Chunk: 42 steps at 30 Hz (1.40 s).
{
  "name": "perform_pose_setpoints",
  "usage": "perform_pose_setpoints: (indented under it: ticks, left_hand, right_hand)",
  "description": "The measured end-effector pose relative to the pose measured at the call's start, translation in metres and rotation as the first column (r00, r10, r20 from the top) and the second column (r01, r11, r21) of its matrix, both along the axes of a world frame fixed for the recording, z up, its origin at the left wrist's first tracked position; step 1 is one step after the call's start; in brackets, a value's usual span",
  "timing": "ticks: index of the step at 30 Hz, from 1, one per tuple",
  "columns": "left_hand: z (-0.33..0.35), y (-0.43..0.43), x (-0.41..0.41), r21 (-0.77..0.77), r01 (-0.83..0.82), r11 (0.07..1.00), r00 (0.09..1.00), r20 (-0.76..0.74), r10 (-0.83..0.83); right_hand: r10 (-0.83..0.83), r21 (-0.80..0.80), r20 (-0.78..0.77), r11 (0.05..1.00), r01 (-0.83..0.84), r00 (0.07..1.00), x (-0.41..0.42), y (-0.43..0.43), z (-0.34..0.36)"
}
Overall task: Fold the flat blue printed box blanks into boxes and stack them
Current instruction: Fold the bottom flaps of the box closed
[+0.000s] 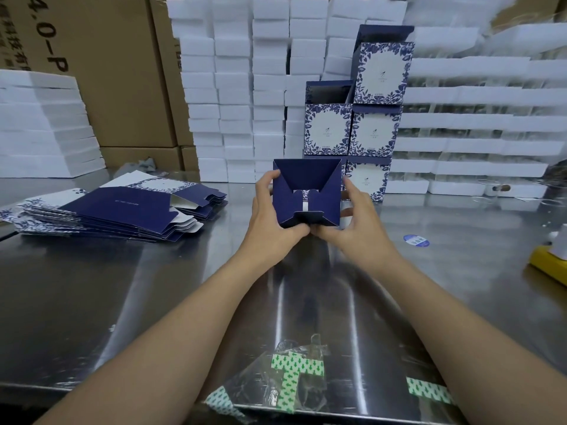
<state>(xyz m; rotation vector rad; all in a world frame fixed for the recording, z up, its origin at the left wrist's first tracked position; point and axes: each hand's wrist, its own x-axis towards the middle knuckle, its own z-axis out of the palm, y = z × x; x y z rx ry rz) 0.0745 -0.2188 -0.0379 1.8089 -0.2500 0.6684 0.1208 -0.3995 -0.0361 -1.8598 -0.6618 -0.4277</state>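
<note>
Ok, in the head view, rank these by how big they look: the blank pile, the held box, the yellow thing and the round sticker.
blank pile, largest
held box
yellow thing, though the frame edge crops it
round sticker, smallest

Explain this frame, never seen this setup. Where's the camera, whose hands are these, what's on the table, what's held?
There is no machine here: a person works with two bare hands. The single picture comes from a wide-angle camera worn on the person's head. It looks forward and down, so the arms reach in from the bottom edge. The left hand and right hand both grip a dark blue box. It is partly folded: its end flaps face the camera, with a gap between them. On the left of the metal table lies a pile of flat blanks. Behind the hands, finished boxes are stacked in two columns against a wall of white blocks. Brown cartons stand at the back left. Scraps of green-arrow tape lie nearest the camera.
</note>
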Motion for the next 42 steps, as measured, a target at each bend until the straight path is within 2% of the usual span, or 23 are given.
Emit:
perform_pose_setpoints:
  ticks: [2,6,8,12,14,18,20,23,26,29,33,37,42]
  left_hand:
    - [0.004,-0.003,-0.002,-0.103,0.054,0.993,0.999,-0.001,-0.054]
    - [0.007,-0.005,-0.006,-0.284,0.042,0.958,0.999,-0.017,-0.049]
    - [0.007,-0.003,-0.005,-0.329,-0.009,0.944,1.0,-0.028,0.0]
    - [0.008,-0.001,-0.003,-0.412,-0.099,0.906,0.995,-0.066,0.079]
    - [0.008,-0.001,-0.004,-0.448,-0.121,0.886,0.992,-0.081,0.094]
    - [0.008,-0.006,-0.007,-0.468,-0.117,0.876,0.992,-0.093,0.083]
    - [0.008,-0.008,-0.009,-0.474,-0.103,0.875,0.993,-0.095,0.066]
    - [0.009,-0.009,-0.008,-0.483,-0.08,0.872,0.995,-0.098,0.036]
    - [0.008,-0.01,-0.008,-0.481,-0.069,0.874,0.993,-0.119,0.013]
    - [0.007,-0.011,-0.009,-0.427,-0.102,0.898,0.976,-0.217,0.008]
    - [0.008,-0.011,-0.01,-0.458,-0.053,0.888,0.94,-0.323,-0.111]
    - [0.008,-0.01,-0.007,-0.507,0.009,0.862,0.961,-0.234,-0.148]
    - [0.007,-0.008,-0.008,-0.549,-0.005,0.836,0.983,-0.154,-0.096]
  right_hand:
    - [0.033,0.02,-0.032,0.999,-0.032,0.999,-0.003,0.0,0.001]
    - [0.165,0.24,-0.165,0.963,-0.123,0.972,-0.007,0.0,0.004]
    - [0.158,0.292,-0.19,0.951,-0.097,0.969,-0.007,0.001,0.006]
    - [0.072,0.289,-0.262,0.957,0.008,0.962,-0.006,0.006,0.006]
    - [0.073,0.266,-0.377,0.963,0.032,0.924,-0.008,0.009,0.003]
    - [0.236,0.316,-0.569,0.947,-0.056,0.788,-0.013,0.012,0.001]
    - [0.323,0.427,-0.575,0.902,-0.061,0.752,-0.013,0.013,0.003]
    - [0.352,0.535,-0.539,0.844,-0.011,0.765,-0.014,0.015,0.005]
    - [0.322,0.564,-0.515,0.825,0.031,0.795,-0.014,0.015,0.006]
    - [0.3,0.577,-0.488,0.815,0.045,0.819,-0.016,0.014,0.007]
    - [0.294,0.581,-0.459,0.814,0.033,0.838,-0.019,0.014,0.009]
    - [0.312,0.569,-0.471,0.822,0.014,0.825,-0.021,0.014,0.011]
    - [0.328,0.485,-0.617,0.874,0.018,0.716,-0.024,0.016,0.012]
